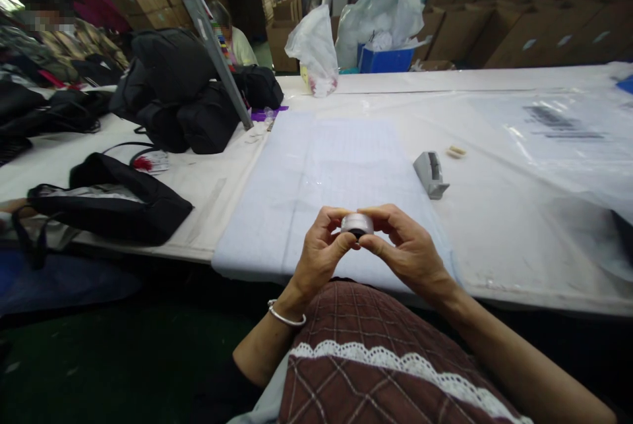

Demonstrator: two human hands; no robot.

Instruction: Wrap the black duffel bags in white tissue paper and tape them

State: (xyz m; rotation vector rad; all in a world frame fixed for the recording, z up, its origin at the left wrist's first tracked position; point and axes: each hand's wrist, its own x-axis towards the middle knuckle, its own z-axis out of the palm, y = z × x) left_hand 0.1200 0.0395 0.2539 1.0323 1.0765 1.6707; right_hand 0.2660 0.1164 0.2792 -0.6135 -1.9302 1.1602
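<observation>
Both my hands meet over the near edge of the white table. Between their fingertips they pinch a small roll of clear tape with a dark core. My left hand, with a silver bangle at the wrist, grips the roll's left side. My right hand curls round its right side and top. Under them lies a pale gridded mat. A grey tape dispenser stands on the table beyond my right hand.
A flat black bag lies at the left table edge, with a pile of black bags behind it. Clear plastic sheets cover the right side. White plastic sacks, a blue bin and cardboard boxes stand at the back. Other people sit far left.
</observation>
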